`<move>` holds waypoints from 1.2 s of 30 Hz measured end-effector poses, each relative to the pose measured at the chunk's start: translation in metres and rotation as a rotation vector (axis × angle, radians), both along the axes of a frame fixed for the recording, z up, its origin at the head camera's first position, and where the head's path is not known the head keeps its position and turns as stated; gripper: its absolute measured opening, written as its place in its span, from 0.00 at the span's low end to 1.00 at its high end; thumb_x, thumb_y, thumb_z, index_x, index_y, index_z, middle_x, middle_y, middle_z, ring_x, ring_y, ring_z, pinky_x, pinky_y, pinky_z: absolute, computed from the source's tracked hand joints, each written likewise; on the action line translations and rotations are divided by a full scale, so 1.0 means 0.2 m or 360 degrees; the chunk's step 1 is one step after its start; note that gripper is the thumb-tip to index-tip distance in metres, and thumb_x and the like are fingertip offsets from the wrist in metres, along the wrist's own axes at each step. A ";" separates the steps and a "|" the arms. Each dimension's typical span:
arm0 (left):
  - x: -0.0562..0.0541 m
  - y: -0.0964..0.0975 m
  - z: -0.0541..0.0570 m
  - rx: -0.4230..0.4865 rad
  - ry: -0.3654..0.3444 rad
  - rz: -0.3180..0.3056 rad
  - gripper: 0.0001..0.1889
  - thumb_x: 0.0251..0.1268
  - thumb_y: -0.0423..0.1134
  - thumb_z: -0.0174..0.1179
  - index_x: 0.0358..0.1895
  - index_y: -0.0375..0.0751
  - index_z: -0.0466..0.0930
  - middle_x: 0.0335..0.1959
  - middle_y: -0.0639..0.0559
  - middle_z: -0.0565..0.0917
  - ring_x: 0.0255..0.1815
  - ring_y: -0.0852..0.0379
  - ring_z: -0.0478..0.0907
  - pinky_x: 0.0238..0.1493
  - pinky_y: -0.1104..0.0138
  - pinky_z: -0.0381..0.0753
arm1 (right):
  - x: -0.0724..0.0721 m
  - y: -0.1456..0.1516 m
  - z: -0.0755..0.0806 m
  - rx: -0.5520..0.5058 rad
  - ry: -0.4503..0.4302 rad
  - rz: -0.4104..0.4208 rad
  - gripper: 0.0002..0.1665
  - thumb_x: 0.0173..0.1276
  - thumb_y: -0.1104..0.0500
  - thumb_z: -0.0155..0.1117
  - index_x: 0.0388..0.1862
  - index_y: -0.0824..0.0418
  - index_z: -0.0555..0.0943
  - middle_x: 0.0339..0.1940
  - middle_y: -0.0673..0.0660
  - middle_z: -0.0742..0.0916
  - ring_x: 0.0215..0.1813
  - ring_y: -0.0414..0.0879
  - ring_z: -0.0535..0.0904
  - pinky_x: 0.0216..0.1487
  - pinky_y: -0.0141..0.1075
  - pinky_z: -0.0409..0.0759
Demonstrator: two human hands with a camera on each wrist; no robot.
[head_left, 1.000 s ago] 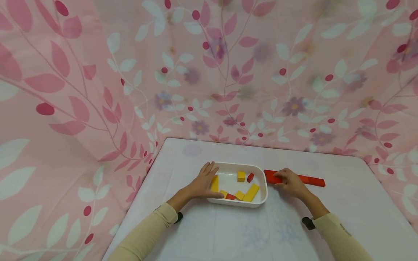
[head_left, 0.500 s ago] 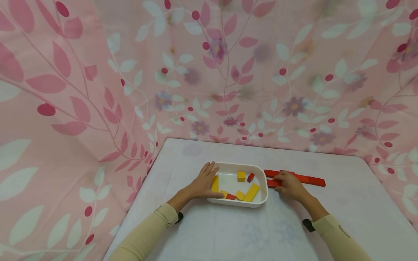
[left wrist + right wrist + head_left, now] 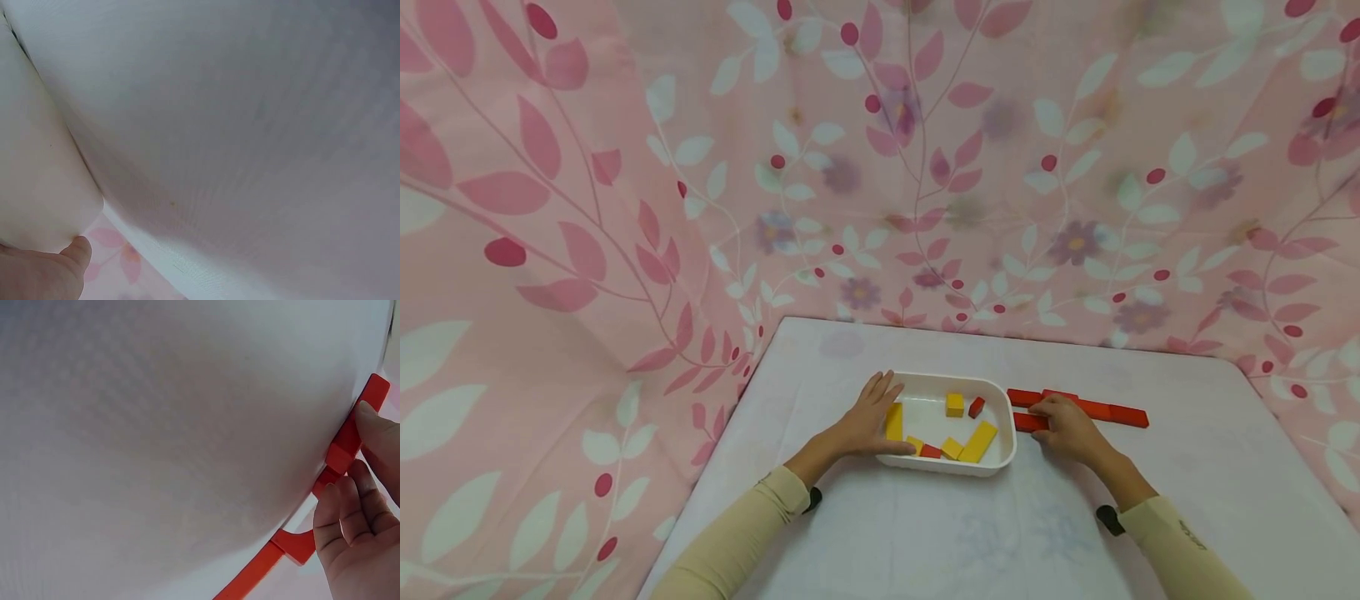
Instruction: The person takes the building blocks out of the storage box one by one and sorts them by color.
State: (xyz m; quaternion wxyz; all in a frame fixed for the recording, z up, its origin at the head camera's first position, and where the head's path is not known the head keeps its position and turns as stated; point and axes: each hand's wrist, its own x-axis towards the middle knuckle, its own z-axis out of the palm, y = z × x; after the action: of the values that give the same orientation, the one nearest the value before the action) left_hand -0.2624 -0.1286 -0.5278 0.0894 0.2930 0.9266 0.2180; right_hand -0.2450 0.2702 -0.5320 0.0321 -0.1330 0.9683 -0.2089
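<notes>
My left hand (image 3: 868, 423) spans the left end of a white tray (image 3: 917, 382), fingers spread toward the far rim and thumb along the near rim. In the left wrist view, its thumb (image 3: 78, 251) lies against the tray wall (image 3: 44, 156). Several yellow blocks (image 3: 977, 442) and a few red ones (image 3: 976, 407) lie in the tray. To the tray's right, my right hand (image 3: 1067, 427) pinches a flat red block (image 3: 1028, 422) low on the table. In the right wrist view, the thumb presses this red block (image 3: 375, 394), with the other fingers curled beside it.
Behind the held block, several red blocks (image 3: 1129, 416) form a line running right from the tray's edge. A white cloth covers the table (image 3: 940, 533). A pink floral curtain (image 3: 917, 167) rises along the back and left sides.
My right hand has moved the red block slightly toward me, and a gap now shows between it and the red line behind. The left hand and the tray stay put.
</notes>
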 end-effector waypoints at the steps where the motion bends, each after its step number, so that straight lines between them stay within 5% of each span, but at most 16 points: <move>1: 0.00 0.00 0.00 0.0000 0.0006 -0.0003 0.61 0.47 0.75 0.62 0.80 0.45 0.47 0.82 0.42 0.41 0.83 0.43 0.34 0.77 0.43 0.54 | 0.00 0.00 0.01 -0.0003 0.0010 0.0001 0.25 0.56 0.59 0.78 0.54 0.63 0.84 0.46 0.58 0.84 0.47 0.52 0.77 0.52 0.52 0.84; 16: -0.01 0.00 0.00 -0.0008 0.0002 0.0007 0.61 0.47 0.74 0.63 0.80 0.45 0.47 0.83 0.43 0.42 0.83 0.43 0.34 0.77 0.43 0.54 | 0.01 -0.03 0.09 -0.0180 0.0051 -0.0079 0.20 0.60 0.62 0.74 0.53 0.60 0.84 0.48 0.59 0.82 0.48 0.54 0.78 0.51 0.51 0.85; 36: 0.00 0.00 0.00 0.0020 -0.0028 0.0016 0.61 0.46 0.75 0.63 0.80 0.47 0.48 0.83 0.45 0.40 0.83 0.44 0.34 0.76 0.43 0.55 | 0.03 -0.26 0.21 -0.0498 0.0192 -0.0083 0.27 0.60 0.59 0.75 0.59 0.62 0.80 0.52 0.62 0.84 0.49 0.57 0.80 0.47 0.47 0.86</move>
State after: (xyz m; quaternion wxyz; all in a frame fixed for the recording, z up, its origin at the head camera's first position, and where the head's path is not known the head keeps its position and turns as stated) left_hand -0.2632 -0.1287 -0.5283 0.0946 0.2871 0.9258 0.2270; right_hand -0.2394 0.2184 -0.4893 -0.0526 -0.1235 0.9273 -0.3495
